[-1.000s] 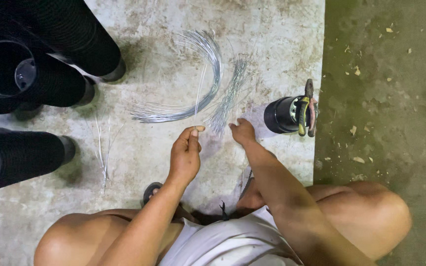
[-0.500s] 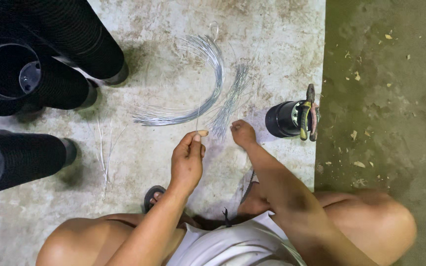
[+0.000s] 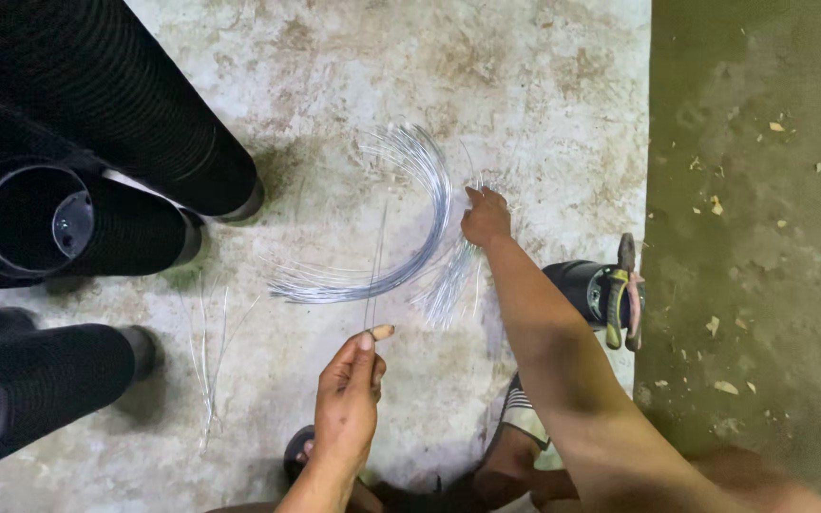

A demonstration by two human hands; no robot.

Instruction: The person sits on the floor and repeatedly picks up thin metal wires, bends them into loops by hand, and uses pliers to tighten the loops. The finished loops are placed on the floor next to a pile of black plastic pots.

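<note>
My left hand (image 3: 352, 389) pinches one thin straight wire (image 3: 376, 266) that stands up from between thumb and forefinger, close to my body. My right hand (image 3: 485, 217) reaches farther out, its fingers resting on a loose bundle of short silver wires (image 3: 453, 275) lying on the concrete floor (image 3: 525, 95). A curved sheaf of longer silver wires (image 3: 425, 204) arcs on the floor between the two hands. Whether the right fingers grip any wire cannot be made out.
Several black ribbed tubes (image 3: 97, 123) lie at the left, one with its round opening (image 3: 26, 218) facing up. A short black cylinder with pliers (image 3: 620, 294) on it sits by my right forearm. A few stray wires (image 3: 206, 366) lie at lower left. Darker littered ground (image 3: 762, 237) runs along the right.
My right hand has stretched outward from beside the left hand to the wire bundle. My left hand has drawn back toward me with a single wire pinched in it.
</note>
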